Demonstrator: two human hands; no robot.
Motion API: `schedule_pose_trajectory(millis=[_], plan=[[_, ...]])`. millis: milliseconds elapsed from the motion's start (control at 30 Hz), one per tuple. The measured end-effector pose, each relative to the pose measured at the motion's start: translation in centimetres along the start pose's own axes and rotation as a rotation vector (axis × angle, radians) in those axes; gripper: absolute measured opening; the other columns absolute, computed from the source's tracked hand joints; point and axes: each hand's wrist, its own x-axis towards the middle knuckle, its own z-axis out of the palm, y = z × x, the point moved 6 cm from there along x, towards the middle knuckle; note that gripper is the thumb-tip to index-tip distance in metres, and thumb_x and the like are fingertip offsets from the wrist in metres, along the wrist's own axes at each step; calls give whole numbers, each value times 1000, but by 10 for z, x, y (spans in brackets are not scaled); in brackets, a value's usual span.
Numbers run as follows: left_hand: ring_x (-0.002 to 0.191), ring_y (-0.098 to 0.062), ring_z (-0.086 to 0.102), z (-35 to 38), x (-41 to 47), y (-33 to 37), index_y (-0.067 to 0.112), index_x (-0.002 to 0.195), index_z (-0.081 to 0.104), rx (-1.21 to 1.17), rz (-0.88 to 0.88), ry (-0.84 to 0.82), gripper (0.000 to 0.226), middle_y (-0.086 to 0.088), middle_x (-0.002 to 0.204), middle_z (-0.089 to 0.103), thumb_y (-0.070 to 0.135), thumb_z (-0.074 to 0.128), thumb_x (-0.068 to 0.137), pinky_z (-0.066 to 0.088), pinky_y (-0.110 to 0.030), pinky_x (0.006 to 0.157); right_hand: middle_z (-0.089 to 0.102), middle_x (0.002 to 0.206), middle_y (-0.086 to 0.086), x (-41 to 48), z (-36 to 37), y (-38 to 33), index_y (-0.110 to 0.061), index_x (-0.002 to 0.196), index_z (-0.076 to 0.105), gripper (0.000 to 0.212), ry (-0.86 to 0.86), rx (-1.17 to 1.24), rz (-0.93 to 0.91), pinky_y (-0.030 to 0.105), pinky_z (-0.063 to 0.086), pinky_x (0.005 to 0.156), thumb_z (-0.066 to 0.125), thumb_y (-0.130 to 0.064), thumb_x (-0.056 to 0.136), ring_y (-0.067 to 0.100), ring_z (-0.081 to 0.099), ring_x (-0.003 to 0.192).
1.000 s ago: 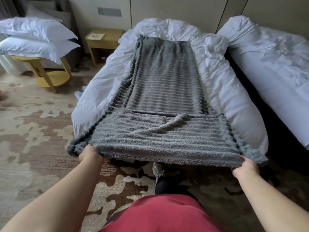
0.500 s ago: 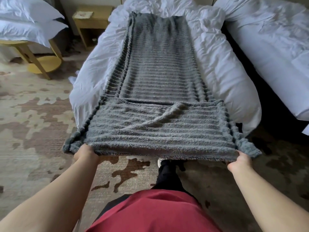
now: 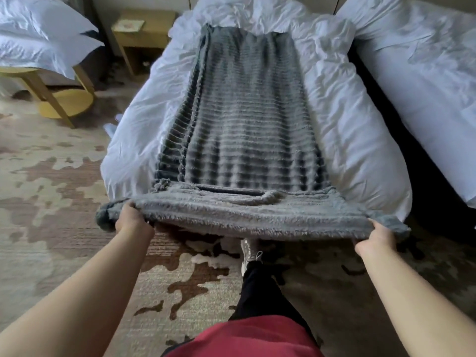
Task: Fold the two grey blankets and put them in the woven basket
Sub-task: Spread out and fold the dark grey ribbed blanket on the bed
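Head view
Blanket: a long ribbed grey fleece blanket point(image 3: 247, 119) lies lengthwise down a bed with rumpled white bedding point(image 3: 353, 140); its near end is lifted off the foot of the bed.
Left hand: the left hand point(image 3: 132, 222) is clenched on the near left corner.
Right hand: the right hand point(image 3: 376, 239) is clenched on the near right corner; the hands are wide apart, the edge taut between them.
Floor: patterned beige-and-brown carpet point(image 3: 51, 191).
Left side: a yellow wooden side table point(image 3: 64, 99) holding white pillows point(image 3: 38, 32).

Bare forearms, red top point(image 3: 247, 338), black trouser leg point(image 3: 260, 289), pale shoe point(image 3: 248, 252).
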Motion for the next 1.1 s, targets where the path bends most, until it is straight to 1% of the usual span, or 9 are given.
schedule_pose_trajectory(millis=[167,333,500,667,733,800,867,1000,1100], plan=[[96,-30,64,109,17,38,15,121,53,3,29,-114,40,-8,113,65,24,63,83,52,-51,88,58,121,3,14,121,-49,-21,124,55,41,-96,4,-72,30,52,67,62,-23,84,22,58,98],[106,-26,63,231,57,77,15,125,55,12,96,-169,39,-8,124,62,24,61,88,52,-43,89,64,113,3,55,267,-87,-20,117,58,31,-158,65,-37,33,57,82,60,-23,86,22,64,94],[137,-19,37,311,116,69,22,147,31,142,123,-269,55,-6,156,25,38,46,97,34,-42,108,52,119,9,107,368,-77,-10,142,33,52,-382,-48,4,37,36,108,44,-38,98,24,50,120],[142,-26,30,287,163,5,14,146,33,307,-22,-135,50,-11,156,27,28,42,99,32,-43,112,44,141,10,150,358,-4,-8,150,21,56,-303,-286,104,39,31,113,40,-28,102,26,41,135],[138,-24,37,263,176,-16,10,146,33,316,-41,-88,49,-11,154,32,21,40,99,34,-38,109,53,128,7,158,334,24,-7,149,25,53,-265,-299,155,38,34,111,39,-27,102,26,43,134],[108,-21,56,237,184,-29,8,143,40,344,-39,12,48,-11,133,53,18,45,96,43,-33,98,56,103,4,167,306,47,-6,144,34,47,-227,-299,194,35,36,106,38,-26,102,24,45,132],[95,-17,53,214,189,-41,13,136,51,295,-61,151,42,-8,113,55,18,51,95,44,-27,84,55,96,3,177,279,66,-7,139,42,41,-175,-318,229,35,38,103,38,-26,102,23,47,129],[140,-23,33,192,195,-74,20,148,32,226,-281,79,65,-2,154,30,47,52,93,32,-40,111,52,128,10,190,234,83,-6,141,40,51,-32,-379,293,36,40,103,47,-35,99,24,48,127],[144,-29,24,189,203,-91,17,153,19,94,-375,-12,87,-9,159,19,63,52,86,22,-47,117,40,144,14,202,219,83,-4,147,28,73,34,-306,317,40,36,109,54,-45,93,27,42,133]])
